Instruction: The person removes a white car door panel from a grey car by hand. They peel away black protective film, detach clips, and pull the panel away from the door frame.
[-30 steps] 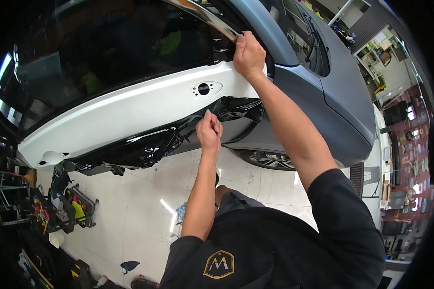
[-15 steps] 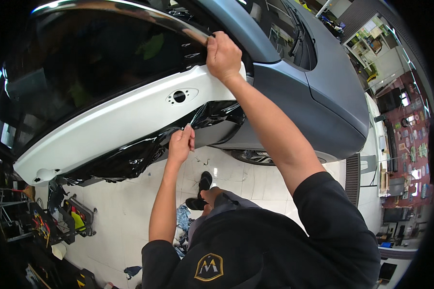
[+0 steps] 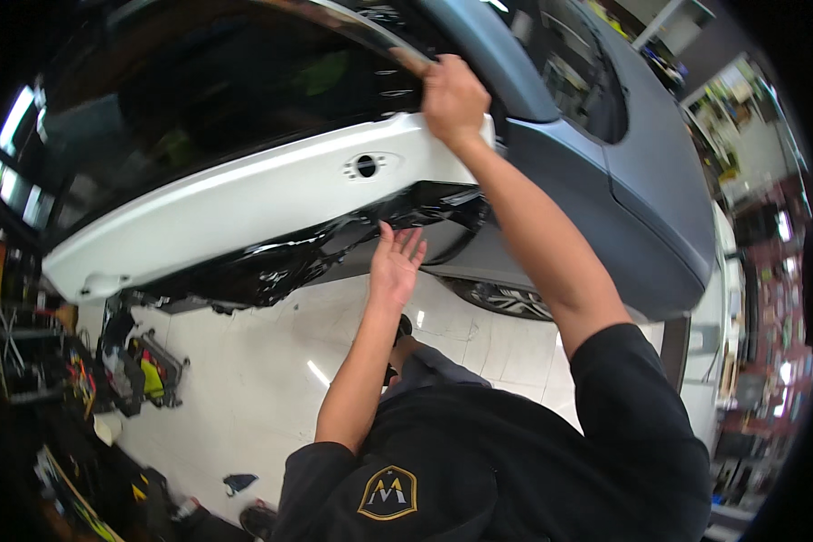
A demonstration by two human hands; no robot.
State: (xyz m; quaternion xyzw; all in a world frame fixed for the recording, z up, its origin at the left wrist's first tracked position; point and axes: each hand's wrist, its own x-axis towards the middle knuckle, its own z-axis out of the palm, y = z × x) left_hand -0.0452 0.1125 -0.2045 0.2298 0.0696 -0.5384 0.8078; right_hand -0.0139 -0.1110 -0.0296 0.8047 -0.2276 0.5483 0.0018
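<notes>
- Your right hand (image 3: 456, 98), upper middle of the frame, is closed around the front end of the metallic window trim (image 3: 410, 60).
- Your left hand (image 3: 396, 264), at the centre, has its grip loose: palm up, fingers spread, nothing held in it; whether its fingertips touch the film is unclear.
- The glossy black film (image 3: 257, 271) hangs crumpled along the lower part of the white door panel (image 3: 235, 203), running from left of centre to the middle.
- Above your left hand, the white surface is smooth, with a round dark hole in its oval handle recess (image 3: 366, 166).
- The dark window (image 3: 217, 108) fills the upper left; the matte blue-grey fender (image 3: 574, 181) sits right of centre, above a wheel (image 3: 510, 298).
- Below you spreads a pale, shiny tiled floor (image 3: 235, 388), with a dark scrap (image 3: 240, 483) at lower left.
- A cart (image 3: 167, 361) stands at the left; a reddish wall (image 3: 768, 307) blurs at the far right.
</notes>
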